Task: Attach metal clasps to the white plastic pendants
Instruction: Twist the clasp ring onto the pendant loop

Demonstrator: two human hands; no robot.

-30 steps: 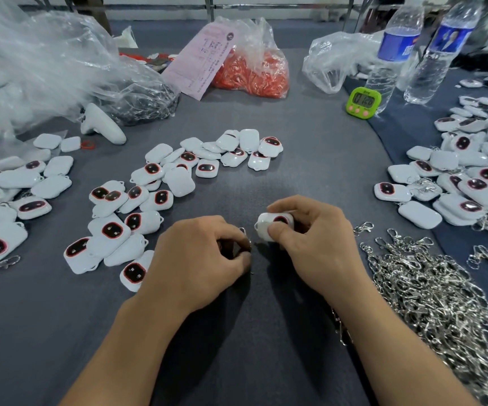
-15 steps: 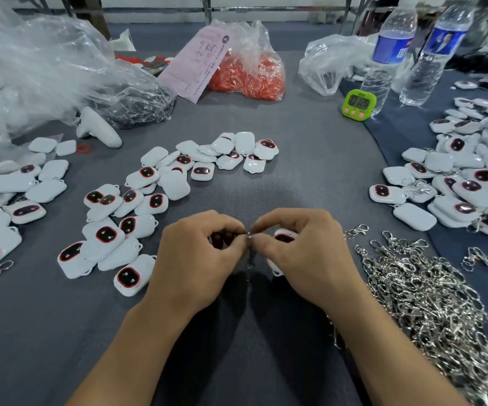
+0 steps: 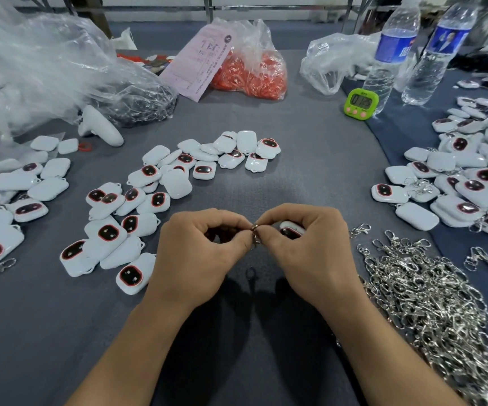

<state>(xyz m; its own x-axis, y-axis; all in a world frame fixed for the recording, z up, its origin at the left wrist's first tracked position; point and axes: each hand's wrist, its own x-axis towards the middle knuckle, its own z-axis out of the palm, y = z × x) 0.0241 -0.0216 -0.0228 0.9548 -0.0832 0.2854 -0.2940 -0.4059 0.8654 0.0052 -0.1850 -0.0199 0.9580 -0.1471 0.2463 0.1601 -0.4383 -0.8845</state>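
My left hand (image 3: 199,247) and my right hand (image 3: 304,244) meet fingertip to fingertip above the grey table (image 3: 295,171). Between them I pinch a small metal clasp (image 3: 255,233), which hangs down from the fingertips. A white plastic pendant (image 3: 291,229) with a dark red-rimmed window is tucked under the curled fingers of my right hand. Loose white pendants (image 3: 137,209) lie spread to the left and centre. A heap of silver clasps (image 3: 424,294) lies to the right of my right forearm.
Pendants with clasps on them (image 3: 471,189) are piled at the right. At the back stand two water bottles (image 3: 389,54), a green timer (image 3: 361,103), a bag of orange parts (image 3: 251,68) and clear plastic bags (image 3: 46,68). A white controller (image 3: 99,130) lies back left.
My hands came together: a second ago they were apart, the right holding the pendant in plain view. Now both pinch the clasp between them, slightly raised, and the pendant is tucked under my right fingers.
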